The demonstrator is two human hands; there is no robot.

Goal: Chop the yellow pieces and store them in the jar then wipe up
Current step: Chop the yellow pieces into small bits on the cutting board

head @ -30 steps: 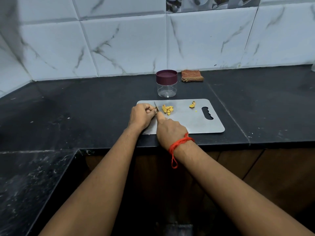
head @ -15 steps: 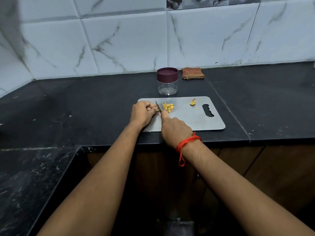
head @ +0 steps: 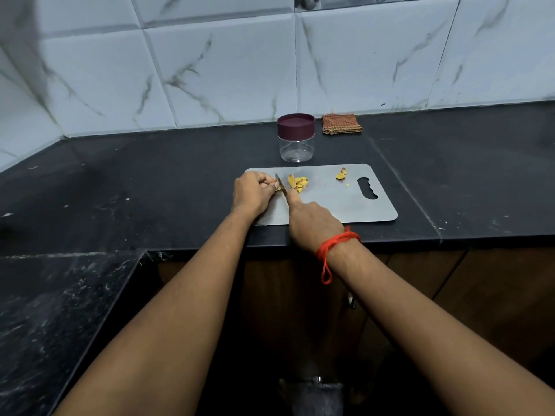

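A grey cutting board lies on the black counter. My right hand grips a small knife, its blade pointing away from me on the board's left part. My left hand, fingers curled, pinches a yellow piece right against the blade. A small heap of cut yellow pieces lies just right of the blade. Another yellow bit sits farther right, near the board's handle slot. Behind the board stands a clear jar with its maroon lid on.
A folded brown checked cloth lies by the wall, right of the jar. The counter turns a corner at the left and runs toward me. Its front edge is just below the board, with wooden cabinet doors under it.
The view has shifted slightly. Both hands stay at the board's left part, with the knife working at the piece my left hand holds; the heap looks unchanged.
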